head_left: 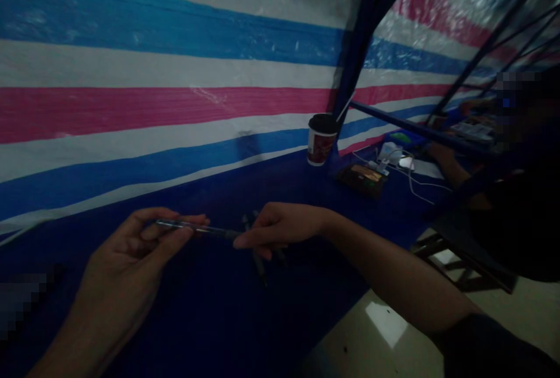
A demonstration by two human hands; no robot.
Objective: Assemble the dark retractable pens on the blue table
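Observation:
Above the dark blue tabletop (196, 319), a slim clear-barrelled pen (216, 231) is stretched level between both hands. My left hand (140, 249) pinches its clear end between thumb and fingers. At its darker end, the thumb and fingers of my right hand (273, 229) are closed around it; the tip there is hidden by the fingers. Beneath my right hand lie a few dark pens (260, 267), partly covered and dim.
A lidded paper cup (321, 140) stands against the striped sheet, beside a blue metal post (356, 45). A small box (363, 178), white cables (411, 182) and a lit phone (406, 163) lie at right. Another person (516, 203) sits there on a stool.

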